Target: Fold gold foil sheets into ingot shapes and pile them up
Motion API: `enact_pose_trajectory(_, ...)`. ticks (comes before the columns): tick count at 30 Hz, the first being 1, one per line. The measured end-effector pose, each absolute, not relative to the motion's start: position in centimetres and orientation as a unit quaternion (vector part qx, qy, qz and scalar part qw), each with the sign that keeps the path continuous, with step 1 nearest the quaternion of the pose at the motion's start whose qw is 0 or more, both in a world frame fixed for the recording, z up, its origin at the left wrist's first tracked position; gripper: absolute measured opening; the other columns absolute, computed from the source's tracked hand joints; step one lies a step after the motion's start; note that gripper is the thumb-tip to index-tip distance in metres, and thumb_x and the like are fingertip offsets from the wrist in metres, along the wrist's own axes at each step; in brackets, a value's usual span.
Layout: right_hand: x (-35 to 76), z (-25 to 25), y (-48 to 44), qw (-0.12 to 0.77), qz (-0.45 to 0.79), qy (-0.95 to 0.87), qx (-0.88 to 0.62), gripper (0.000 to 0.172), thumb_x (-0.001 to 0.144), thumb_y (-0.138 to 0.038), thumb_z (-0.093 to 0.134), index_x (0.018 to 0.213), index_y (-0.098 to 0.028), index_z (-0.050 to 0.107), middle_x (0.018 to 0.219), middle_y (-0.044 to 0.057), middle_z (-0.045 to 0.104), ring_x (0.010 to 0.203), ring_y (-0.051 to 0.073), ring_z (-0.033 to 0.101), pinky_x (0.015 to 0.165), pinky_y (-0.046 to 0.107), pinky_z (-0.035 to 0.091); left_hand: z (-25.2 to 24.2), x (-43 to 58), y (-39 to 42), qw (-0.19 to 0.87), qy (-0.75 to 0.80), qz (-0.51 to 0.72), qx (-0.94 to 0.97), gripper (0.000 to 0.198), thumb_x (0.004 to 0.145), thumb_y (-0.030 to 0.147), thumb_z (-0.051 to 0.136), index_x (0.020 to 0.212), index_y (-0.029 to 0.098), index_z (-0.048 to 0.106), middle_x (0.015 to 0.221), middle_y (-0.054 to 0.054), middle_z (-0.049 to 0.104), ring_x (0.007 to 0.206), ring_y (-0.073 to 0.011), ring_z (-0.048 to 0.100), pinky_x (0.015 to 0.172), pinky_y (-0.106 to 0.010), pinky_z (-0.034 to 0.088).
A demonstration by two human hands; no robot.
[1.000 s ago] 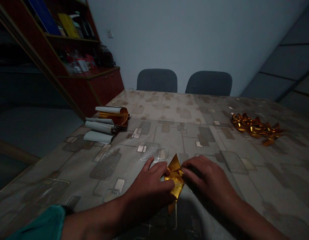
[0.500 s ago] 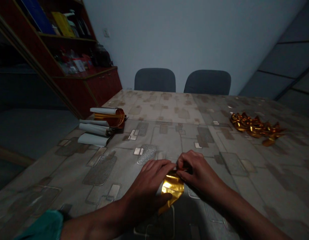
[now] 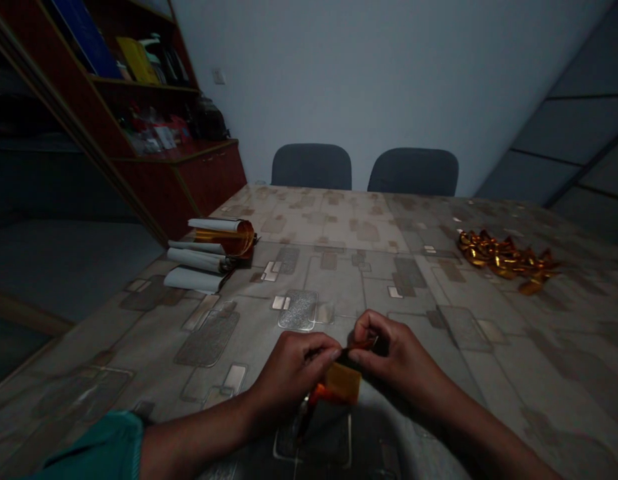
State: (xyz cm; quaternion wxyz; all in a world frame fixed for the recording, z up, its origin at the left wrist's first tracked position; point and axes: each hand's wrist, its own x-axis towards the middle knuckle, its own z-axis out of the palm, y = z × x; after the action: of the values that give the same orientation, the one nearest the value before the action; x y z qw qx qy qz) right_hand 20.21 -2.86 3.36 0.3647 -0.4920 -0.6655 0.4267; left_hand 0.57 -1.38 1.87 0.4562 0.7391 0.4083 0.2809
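A piece of shiny gold foil paper point(image 3: 343, 383) is held between my two hands just above the near part of the table. My left hand point(image 3: 301, 367) pinches its upper left edge between thumb and fingers. On the other side, my right hand point(image 3: 386, 343) has thumb and forefinger closed on the upper right end, where the foil looks folded or rolled. The lower part of the foil hangs down, bent, with an orange-gold sheen. Part of the foil is hidden behind my left fingers.
A patterned cloth covers the table point(image 3: 339, 283). Rolled sheets of gold and white paper point(image 3: 211, 253) lie at the left. Several folded gold foil pieces point(image 3: 506, 260) sit in a cluster at the right. Two grey chairs point(image 3: 311, 165) stand behind the far edge, beside a red cabinet point(image 3: 209, 173).
My left hand has gone from lying over the foil with fingers extended to pinching its top edge. The foil has tilted and now hangs folded. The view has shifted slightly.
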Motion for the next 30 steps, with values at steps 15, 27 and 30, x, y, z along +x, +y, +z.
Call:
enact_pose_trajectory(15,21.3,3.8,-2.6,0.371,0.527,-0.587,-0.49,0.018,0.08,-0.032,0.068,0.07,-0.018,0.068,0.067,0.002,0.064,0.062,0.016,0.055,0.059,0.028,0.04,2.6,0.8,-1.3,0.466,0.416,0.286,0.727,0.024,0.086,0.026,0.056,0.075,0.014,0.074,0.066,-0.001,0.069,0.062,-0.0144,0.06,0.059,-0.022,0.041)
enact_pose_trajectory(27,22.6,3.8,-2.2,0.449,0.448,-0.567,-0.525,0.022,0.094,-0.035,0.054,0.106,-0.021,0.063,0.081,0.004,0.067,0.077,0.02,0.062,0.071,0.035,0.045,2.3,0.3,-0.9,0.537,0.449,0.334,0.631,0.02,0.087,0.029,0.06,0.08,0.014,0.072,0.072,-0.002,0.068,0.068,-0.0149,0.06,0.062,-0.023,0.044)
enact_pose_trajectory(30,22.6,4.4,-2.6,0.43,0.407,-0.608,-0.529,0.016,0.093,-0.032,0.055,0.105,-0.022,0.06,0.098,0.007,0.068,0.091,0.023,0.062,0.079,0.037,0.045,2.1,0.2,-0.4,0.573,0.472,0.378,0.553,0.024,0.085,0.037,0.063,0.083,0.014,0.069,0.068,0.0,0.064,0.06,-0.0134,0.057,0.054,-0.021,0.042)
